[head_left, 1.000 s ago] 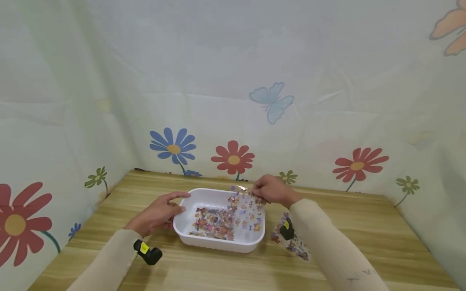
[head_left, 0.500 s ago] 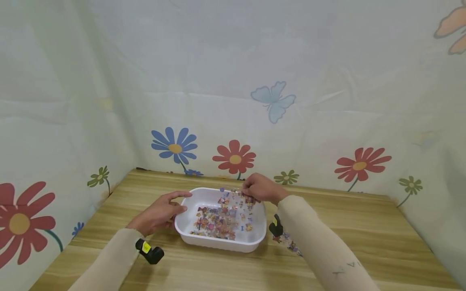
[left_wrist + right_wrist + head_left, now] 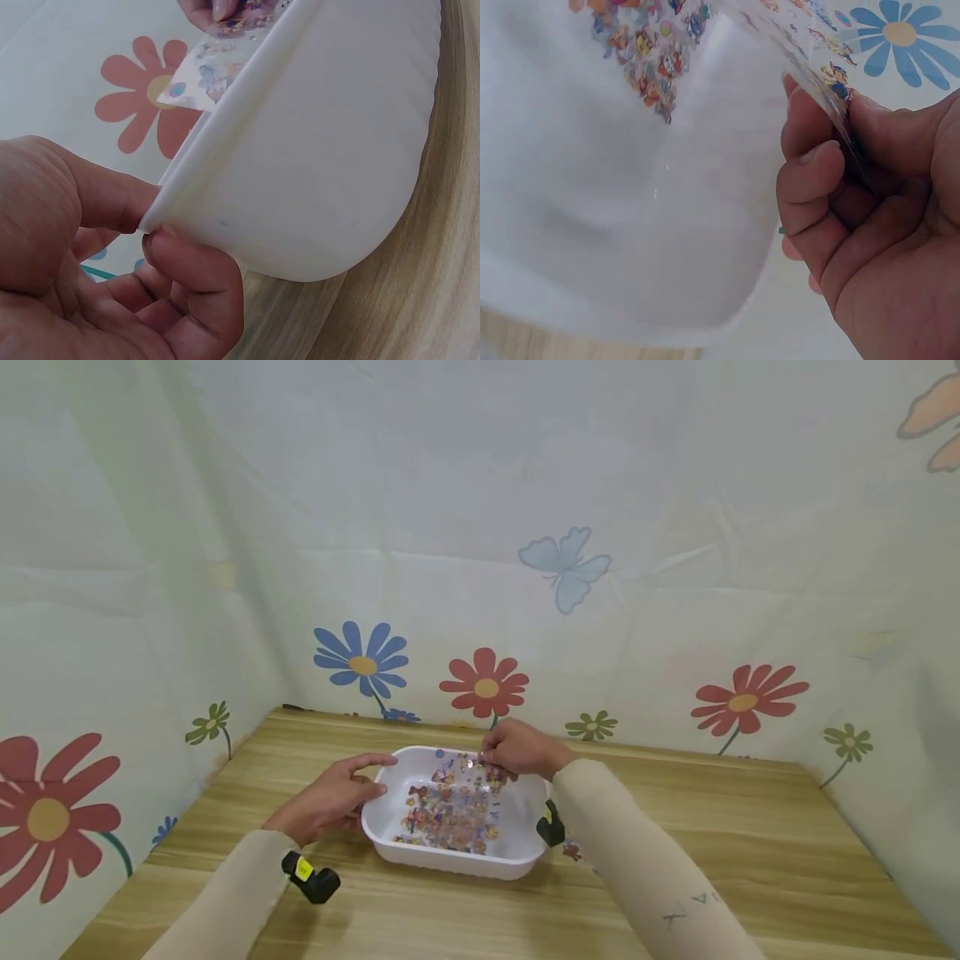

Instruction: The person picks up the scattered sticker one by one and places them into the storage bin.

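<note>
My left hand (image 3: 330, 797) pinches the left rim of a white plastic basin (image 3: 450, 862) between thumb and fingers, as the left wrist view shows. The right hand (image 3: 525, 749) is over the basin's far right part. Between its thumb and curled fingers it grips the edge of a clear sticker sheet (image 3: 810, 45) printed with small colourful cartoon figures. That sheet slants over the basin, its far corner rising past the rim in the left wrist view. Beneath it, more printed stickers (image 3: 649, 67) lie on the basin's floor, partly covered by the held sheet in the head view.
Another printed clear sheet (image 3: 572, 850) lies on the wooden table (image 3: 720, 843) right of the basin, mostly hidden behind my right sleeve (image 3: 622, 827). A pale curtain (image 3: 420, 585) with flowers and a butterfly stands behind the table. Each wrist carries a black camera (image 3: 318, 883).
My right hand has moved left with the sticker sheet, bringing it further over the stickers in the basin. The left hand keeps its hold on the rim.
</note>
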`<state>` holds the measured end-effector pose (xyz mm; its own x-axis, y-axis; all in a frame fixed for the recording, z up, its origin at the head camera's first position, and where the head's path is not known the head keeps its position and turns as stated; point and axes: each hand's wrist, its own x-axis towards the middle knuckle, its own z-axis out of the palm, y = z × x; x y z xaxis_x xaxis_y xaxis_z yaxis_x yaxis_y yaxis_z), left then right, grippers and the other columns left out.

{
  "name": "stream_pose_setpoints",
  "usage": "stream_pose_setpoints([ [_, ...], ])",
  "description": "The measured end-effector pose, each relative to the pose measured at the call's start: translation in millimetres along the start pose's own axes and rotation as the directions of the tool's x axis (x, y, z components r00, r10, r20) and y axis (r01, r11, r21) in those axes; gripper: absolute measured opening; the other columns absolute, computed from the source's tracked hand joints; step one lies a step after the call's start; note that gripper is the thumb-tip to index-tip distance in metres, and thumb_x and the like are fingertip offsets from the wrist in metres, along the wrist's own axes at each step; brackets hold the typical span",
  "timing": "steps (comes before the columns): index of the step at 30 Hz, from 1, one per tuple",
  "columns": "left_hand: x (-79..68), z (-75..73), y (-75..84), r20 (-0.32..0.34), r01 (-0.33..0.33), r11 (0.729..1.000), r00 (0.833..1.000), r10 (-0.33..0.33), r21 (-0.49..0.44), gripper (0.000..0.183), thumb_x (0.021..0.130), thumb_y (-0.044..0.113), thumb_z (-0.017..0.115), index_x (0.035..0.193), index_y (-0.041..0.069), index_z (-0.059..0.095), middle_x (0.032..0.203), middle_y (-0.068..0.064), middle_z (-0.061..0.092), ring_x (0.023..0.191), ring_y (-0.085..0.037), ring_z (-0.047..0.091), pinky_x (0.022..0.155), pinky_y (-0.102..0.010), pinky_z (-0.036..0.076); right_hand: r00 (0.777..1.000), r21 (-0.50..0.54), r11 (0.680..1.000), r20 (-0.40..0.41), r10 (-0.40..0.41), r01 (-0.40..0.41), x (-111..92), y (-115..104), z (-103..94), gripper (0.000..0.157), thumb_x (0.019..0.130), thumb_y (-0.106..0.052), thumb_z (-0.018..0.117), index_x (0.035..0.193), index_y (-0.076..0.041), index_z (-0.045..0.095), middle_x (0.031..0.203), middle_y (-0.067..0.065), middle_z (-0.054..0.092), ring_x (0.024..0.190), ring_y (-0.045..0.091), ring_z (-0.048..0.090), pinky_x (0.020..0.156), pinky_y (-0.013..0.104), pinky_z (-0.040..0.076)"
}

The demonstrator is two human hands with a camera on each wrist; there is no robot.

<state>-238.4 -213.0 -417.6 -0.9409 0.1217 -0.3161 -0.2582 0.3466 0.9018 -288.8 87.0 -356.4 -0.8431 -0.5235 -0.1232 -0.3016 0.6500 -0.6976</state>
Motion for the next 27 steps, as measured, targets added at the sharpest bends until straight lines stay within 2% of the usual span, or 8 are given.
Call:
stream_pose_setpoints([
  [10, -0.5, 1.5, -0.5, -0.011, 0.005, 1.000, 1.000, -0.005, 0.006, 0.051, 0.104, 0.012, 0.060, 0.153, 0.020, 0.050, 0.133, -0.023, 0.062, 0.093, -0.027, 0.068, 0.068, -0.038, 0.061, 0.998, -0.014, 0.999, 0.043, 0.038, -0.037, 8, -2, 12.0, 0.024, 0.101, -0.002, 0.055, 0.104, -0.001, 0.079, 0.079, 0.006, 0.073, 0.064, 0.013, 0.063, 0.055, 0.024, 0.052],
  [17, -1.5, 0.9, 0.5, -0.007, 0.004, 1.000, 1.000, -0.004, 0.004, 0.051, 0.104, 0.012, 0.060, 0.154, 0.020, 0.050, 0.135, -0.024, 0.061, 0.096, -0.027, 0.068, 0.070, -0.038, 0.062, 0.994, 0.010, 0.998, 0.081, 0.067, -0.068, 12, -3, 17.2, 0.023, 0.101, -0.001, 0.056, 0.107, -0.001, 0.078, 0.087, 0.009, 0.075, 0.071, 0.015, 0.064, 0.061, 0.025, 0.054],
  [23, -1.2, 0.8, 0.0, -0.004, 0.001, 1.000, 1.000, -0.001, -0.002, 0.051, 0.104, 0.012, 0.059, 0.154, 0.020, 0.050, 0.135, -0.025, 0.061, 0.097, -0.029, 0.068, 0.069, -0.039, 0.061, 0.993, -0.008, 0.997, 0.084, 0.080, -0.080, 11, -6, 19.7, 0.026, 0.096, -0.002, 0.065, 0.120, 0.003, 0.074, 0.105, 0.012, 0.077, 0.084, 0.019, 0.071, 0.073, 0.032, 0.062],
  [27, -0.9, 0.0, 0.1, -0.003, -0.003, 1.000, 1.000, 0.003, -0.004, 0.051, 0.105, 0.011, 0.059, 0.154, 0.020, 0.049, 0.136, -0.025, 0.060, 0.099, -0.029, 0.068, 0.070, -0.039, 0.062, 0.994, -0.013, 0.997, 0.079, 0.075, -0.074, 10, -10, 18.6, 0.029, 0.098, -0.001, 0.060, 0.124, 0.006, 0.071, 0.110, 0.015, 0.077, 0.094, 0.025, 0.074, 0.082, 0.037, 0.064],
])
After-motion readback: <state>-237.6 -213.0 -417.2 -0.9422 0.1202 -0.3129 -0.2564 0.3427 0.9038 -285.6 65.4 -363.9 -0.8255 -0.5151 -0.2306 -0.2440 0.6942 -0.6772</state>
